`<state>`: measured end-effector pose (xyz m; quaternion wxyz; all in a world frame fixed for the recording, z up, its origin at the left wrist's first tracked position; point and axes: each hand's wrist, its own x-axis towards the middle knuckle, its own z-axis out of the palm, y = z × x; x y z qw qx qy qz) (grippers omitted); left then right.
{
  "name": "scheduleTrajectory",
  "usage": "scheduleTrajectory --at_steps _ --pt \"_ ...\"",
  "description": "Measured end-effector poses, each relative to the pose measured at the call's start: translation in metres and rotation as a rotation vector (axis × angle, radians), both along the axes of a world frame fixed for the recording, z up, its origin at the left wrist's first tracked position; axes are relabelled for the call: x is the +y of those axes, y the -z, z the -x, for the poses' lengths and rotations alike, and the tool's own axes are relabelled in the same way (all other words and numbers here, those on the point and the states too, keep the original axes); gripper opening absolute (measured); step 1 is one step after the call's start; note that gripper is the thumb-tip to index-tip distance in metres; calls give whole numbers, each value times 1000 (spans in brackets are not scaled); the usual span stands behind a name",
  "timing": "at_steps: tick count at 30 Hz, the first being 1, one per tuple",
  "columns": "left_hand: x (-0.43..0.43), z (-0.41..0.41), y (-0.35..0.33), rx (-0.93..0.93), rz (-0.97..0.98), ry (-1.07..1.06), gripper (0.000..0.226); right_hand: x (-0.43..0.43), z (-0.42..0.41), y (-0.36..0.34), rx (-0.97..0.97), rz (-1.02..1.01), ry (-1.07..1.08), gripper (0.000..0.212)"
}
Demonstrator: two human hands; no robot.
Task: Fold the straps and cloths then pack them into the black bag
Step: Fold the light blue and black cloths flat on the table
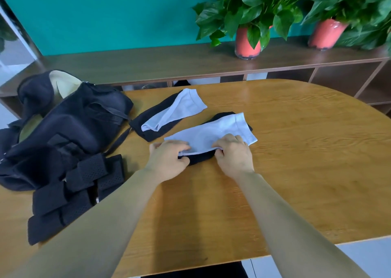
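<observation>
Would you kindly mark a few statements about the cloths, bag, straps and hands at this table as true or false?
1. The left hand and right hand both grip the near edge of the near white cloth. True.
2. The black bag lies to the right of the hands. False: it lies to their left.
3. A second white cloth lies on a black cloth farther back. True.
4. The black straps are packed inside the bag. False: they lie on the table in front of it.
</observation>
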<state>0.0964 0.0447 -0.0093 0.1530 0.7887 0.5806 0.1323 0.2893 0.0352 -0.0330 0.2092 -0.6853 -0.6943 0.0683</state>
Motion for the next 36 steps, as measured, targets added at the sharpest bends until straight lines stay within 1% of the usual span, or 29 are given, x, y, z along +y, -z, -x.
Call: scheduleTrajectory --at_steps 2,4,6,9,11,13,16,18,20,22,24,26,27,29,31,32,34,36 --pt "1 1 -2 -57 16 -11 29 0 -1 -2 18 15 -5 31" --pt "1 2 -4 -50 -64 -22 30 -2 -1 -4 14 5 9 30" --pt "0 1 -10 -104 -174 -61 32 -4 -2 -8 -19 -56 56 28" --pt "-3 -2 -28 -180 -252 -58 34 -7 -6 -14 -56 -114 122 29" --pt "-7 -3 -42 -197 -297 -26 34 -11 -8 -18 -92 -109 149 24" --pt "-13 -2 -54 -235 -334 4 35 -16 -10 -22 -73 -125 195 19" --pt "-27 3 -64 -238 -387 43 36 -29 -10 -31 -7 -190 234 19" --pt "-39 9 -65 -206 -373 53 35 -41 -12 -36 19 -224 223 20" --pt "-52 16 -63 -199 -316 63 32 -55 -17 -43 61 -255 213 25" --pt "-66 21 -65 -272 -216 87 26 -68 -23 -49 77 -304 232 33" --pt "-81 22 -71 -382 -124 85 24 -79 -29 -57 44 -334 275 38" --pt "-91 21 -76 -438 -79 50 22 -87 -32 -67 -21 -293 310 33" --pt "-95 20 -75 -410 -60 40 21 -90 -32 -72 -69 -237 311 26" --pt "-102 18 -67 -267 -6 26 22 -97 -27 -79 -188 -78 282 17" --pt "-109 17 -52 -126 43 11 28 -101 -20 -77 -285 69 264 14" --pt "-112 17 -45 -73 63 -1 32 -103 -16 -73 -313 115 258 16" --pt "-117 16 -35 9 84 -40 41 -104 -12 -61 -335 156 250 21" --pt "-118 16 -29 82 62 -60 47 -104 -12 -49 -332 118 259 26"
